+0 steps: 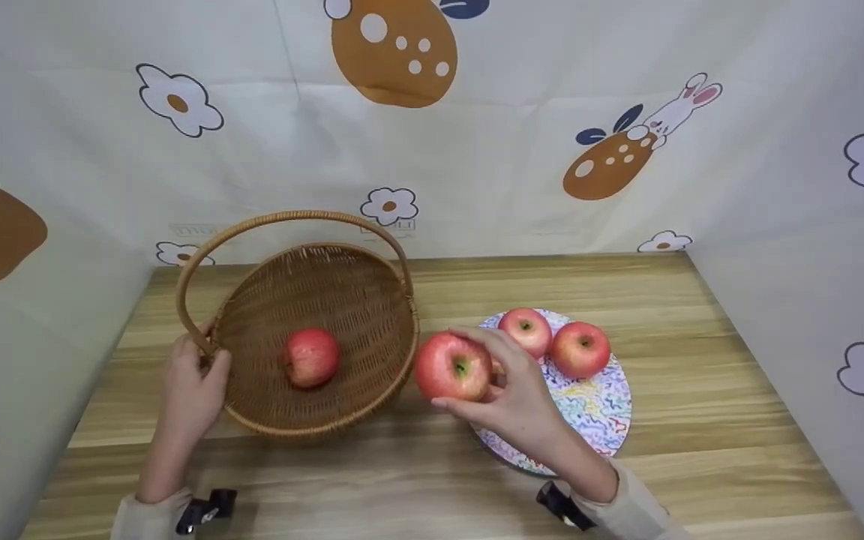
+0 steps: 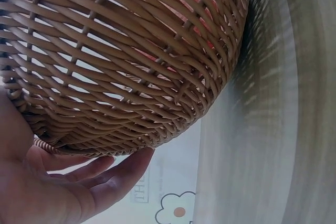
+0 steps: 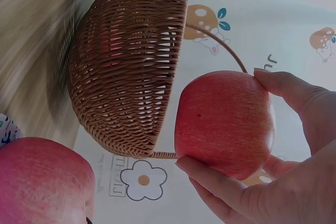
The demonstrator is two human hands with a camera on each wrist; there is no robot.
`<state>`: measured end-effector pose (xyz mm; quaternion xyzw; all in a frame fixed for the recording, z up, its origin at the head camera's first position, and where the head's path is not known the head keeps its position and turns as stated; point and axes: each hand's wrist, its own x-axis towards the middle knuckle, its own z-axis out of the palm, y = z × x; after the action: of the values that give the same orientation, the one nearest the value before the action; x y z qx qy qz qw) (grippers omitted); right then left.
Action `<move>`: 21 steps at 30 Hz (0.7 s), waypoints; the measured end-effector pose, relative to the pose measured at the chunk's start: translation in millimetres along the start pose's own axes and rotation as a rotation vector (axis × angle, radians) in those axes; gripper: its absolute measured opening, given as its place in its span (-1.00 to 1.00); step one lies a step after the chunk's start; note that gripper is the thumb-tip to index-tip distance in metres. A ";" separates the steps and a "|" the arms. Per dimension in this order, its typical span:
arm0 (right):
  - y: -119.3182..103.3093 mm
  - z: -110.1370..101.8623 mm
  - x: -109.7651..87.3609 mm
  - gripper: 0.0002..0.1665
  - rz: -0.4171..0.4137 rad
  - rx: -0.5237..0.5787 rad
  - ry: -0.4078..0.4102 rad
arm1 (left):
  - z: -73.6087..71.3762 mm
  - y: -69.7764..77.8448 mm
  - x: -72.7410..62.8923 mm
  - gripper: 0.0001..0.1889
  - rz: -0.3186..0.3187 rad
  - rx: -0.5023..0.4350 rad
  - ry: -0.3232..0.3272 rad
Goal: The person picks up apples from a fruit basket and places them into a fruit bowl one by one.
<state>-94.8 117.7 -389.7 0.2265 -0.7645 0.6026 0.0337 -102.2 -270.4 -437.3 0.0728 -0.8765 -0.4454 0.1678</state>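
Note:
A brown wicker basket [image 1: 372, 315] with a tall hooped handle [image 1: 304, 215] stands on the left, its opening tilted toward the head camera. One red apple [image 1: 313, 358] lies inside it. My left hand [image 1: 193, 384] grips the basket's left rim at the foot of the handle; in the left wrist view its fingers reach along the outer weave. My right hand [image 1: 518, 397] holds a second apple [image 1: 453, 367] between thumb and fingers, just off the basket's right rim. Behind that hand, two more apples [image 1: 525, 332] [image 1: 581, 350] sit on a round, colourfully patterned plate [image 1: 597, 420].
Everything stands on a wood-grain table [image 1: 702, 390]. A pale cloth backdrop [image 1: 492, 150] with flowers and rabbits rises behind the table and along both sides. Dark straps with small devices [image 1: 563, 506] are on both wrists.

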 end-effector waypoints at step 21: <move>9.6 -15.4 -6.2 -0.15 0.023 -0.115 0.043 | 0.7 1.5 0.1 -0.45 0.015 -0.003 -0.012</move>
<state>-96.4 135.7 -396.2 0.2024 -0.7994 0.5628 0.0563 -102.5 -269.0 -436.5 0.0630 -0.8775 -0.4456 0.1659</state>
